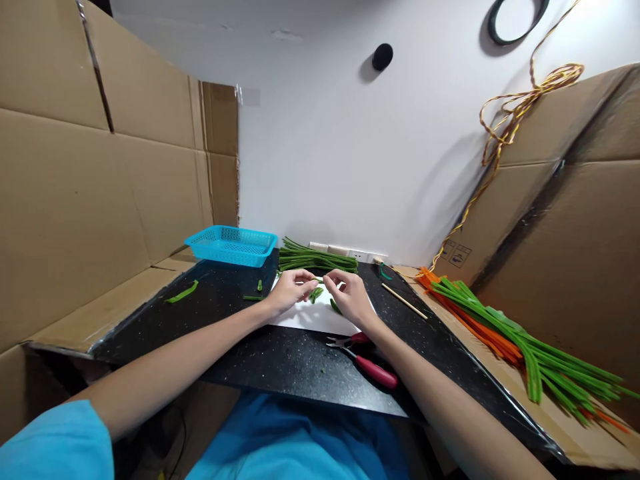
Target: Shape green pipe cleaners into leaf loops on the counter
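Observation:
Over a white sheet on the dark tabletop, my left hand and my right hand meet fingertip to fingertip. Both are closed in a pinch on a short, thin green stem, mostly covered by my fingers. Just below it a small green leaf-shaped piece shows; whether it is joined to the stem I cannot tell. Another green piece lies on the sheet beside my right hand. Red-handled pliers rest with jaws apart near my right forearm.
Behind the sheet lies a bundle of dark green stems, with a blue basket to its left. A wooden stick and fuzzy green and orange strips are at the right. Cardboard walls flank the table.

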Motion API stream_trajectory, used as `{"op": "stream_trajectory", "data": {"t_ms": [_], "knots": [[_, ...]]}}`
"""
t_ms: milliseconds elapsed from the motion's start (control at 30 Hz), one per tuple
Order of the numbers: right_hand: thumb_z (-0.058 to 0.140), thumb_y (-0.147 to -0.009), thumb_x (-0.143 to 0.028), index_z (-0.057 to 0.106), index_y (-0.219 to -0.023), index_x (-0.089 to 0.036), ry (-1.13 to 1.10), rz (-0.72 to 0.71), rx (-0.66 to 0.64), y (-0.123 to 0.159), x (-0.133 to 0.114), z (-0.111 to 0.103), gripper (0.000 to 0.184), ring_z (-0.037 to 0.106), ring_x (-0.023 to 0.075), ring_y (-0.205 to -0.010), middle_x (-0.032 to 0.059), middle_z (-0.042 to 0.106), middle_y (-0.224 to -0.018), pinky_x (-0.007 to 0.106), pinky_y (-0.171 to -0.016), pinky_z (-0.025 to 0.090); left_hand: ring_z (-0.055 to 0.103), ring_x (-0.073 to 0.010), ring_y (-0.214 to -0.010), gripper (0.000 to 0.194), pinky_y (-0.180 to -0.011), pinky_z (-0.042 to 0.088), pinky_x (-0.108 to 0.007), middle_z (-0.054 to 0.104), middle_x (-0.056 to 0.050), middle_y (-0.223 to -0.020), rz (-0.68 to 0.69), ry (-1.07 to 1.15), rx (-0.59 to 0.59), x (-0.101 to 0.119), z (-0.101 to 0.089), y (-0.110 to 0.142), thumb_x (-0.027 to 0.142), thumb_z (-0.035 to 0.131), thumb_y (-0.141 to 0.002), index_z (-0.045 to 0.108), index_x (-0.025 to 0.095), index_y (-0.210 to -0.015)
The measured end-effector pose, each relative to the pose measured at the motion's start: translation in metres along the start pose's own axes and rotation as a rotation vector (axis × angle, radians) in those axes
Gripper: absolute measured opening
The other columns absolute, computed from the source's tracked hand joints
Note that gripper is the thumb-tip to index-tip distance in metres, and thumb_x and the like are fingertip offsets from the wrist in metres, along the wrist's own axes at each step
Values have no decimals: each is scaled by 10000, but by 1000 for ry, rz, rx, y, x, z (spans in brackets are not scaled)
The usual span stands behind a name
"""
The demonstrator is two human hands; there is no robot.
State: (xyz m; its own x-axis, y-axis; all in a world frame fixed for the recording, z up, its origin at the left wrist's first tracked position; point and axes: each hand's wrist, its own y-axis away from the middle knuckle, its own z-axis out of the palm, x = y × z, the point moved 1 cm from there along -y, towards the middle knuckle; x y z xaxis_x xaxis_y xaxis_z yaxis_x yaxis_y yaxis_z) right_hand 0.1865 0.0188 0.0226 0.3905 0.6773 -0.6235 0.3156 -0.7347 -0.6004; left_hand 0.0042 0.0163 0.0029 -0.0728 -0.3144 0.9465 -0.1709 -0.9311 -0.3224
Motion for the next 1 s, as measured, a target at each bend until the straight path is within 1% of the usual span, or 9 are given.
{"op": "stream_trajectory", "data": {"t_ms": [67, 133, 233, 367, 567, 700, 800, 900, 1000], "knots": [[626, -959, -403, 723, -840, -178, 11, -75, -33, -1, 0, -1, 273, 594, 179, -718, 62, 673, -818, 264, -588, 435, 502, -92, -516, 311, -498, 357, -232, 600, 21, -621, 10, -13, -18, 1, 0, 0, 390, 835, -714, 689, 135, -818], [654, -957, -421, 744, -864, -183, 20, -142, -69, -2, 1, -2, 271, 620, 187, -755, 87, 691, -897, 277, -612, 473, 499, -94, -521, 285, -499, 351, -231, 595, 22, -612, 19, -23, -33, 1, 0, 1, 366, 817, -721, 693, 132, -825], [672, -958, -434, 741, -809, -187, 24, -175, -92, -4, 2, -5, 297, 618, 185, -721, 88, 690, -863, 296, -616, 487, 487, -93, -509, 284, -490, 342, -231, 591, 24, -601, 20, -22, -28, 2, 0, 1, 363, 801, -722, 688, 129, -836], [697, -939, -382, 752, -797, -187, 32, -169, -123, -6, 2, -10, 248, 610, 176, -696, 73, 696, -831, 292, -603, 476, 479, -93, -498, 290, -483, 338, -230, 590, 25, -578, 14, -25, -35, 4, 2, 3, 373, 799, -720, 693, 127, -830], [708, -868, -215, 669, -685, -190, 68, -181, -109, -5, 2, -2, 189, 593, 164, -676, 39, 650, -744, 284, -613, 452, 449, -81, -412, 208, -434, 342, -222, 540, 39, -463, 8, -30, -14, 2, 2, 4, 292, 746, -716, 600, 165, -639], [694, -848, -135, 606, -681, -200, 163, -237, -64, -3, 2, 5, 200, 566, 160, -691, 19, 608, -737, 280, -634, 435, 439, -74, -350, 251, -388, 331, -217, 492, 57, -437, -81, 48, 6, 0, 2, 3, 261, 719, -707, 526, 186, -564], [681, -869, -135, 621, -706, -196, 210, -290, -56, -2, 3, 4, 185, 564, 166, -708, 21, 604, -747, 285, -650, 428, 453, -68, -350, 255, -374, 294, -200, 483, 64, -460, -154, 113, 0, -1, 2, 2, 245, 731, -722, 522, 182, -590], [663, -907, -184, 670, -770, -188, 164, -240, -76, -3, 6, -1, 138, 590, 171, -724, 36, 653, -783, 289, -670, 445, 446, -65, -353, 203, -363, 288, -189, 508, 64, -476, -155, 107, -5, 0, 2, 3, 254, 756, -755, 582, 168, -695], [637, -958, -310, 719, -831, -179, 29, -96, -149, -6, 9, -3, 200, 625, 180, -742, 50, 713, -810, 290, -675, 456, 506, -80, -377, 199, -350, 318, -189, 590, 32, -558, -96, 38, -8, 4, 1, 3, 289, 771, -797, 633, 145, -795]]}}
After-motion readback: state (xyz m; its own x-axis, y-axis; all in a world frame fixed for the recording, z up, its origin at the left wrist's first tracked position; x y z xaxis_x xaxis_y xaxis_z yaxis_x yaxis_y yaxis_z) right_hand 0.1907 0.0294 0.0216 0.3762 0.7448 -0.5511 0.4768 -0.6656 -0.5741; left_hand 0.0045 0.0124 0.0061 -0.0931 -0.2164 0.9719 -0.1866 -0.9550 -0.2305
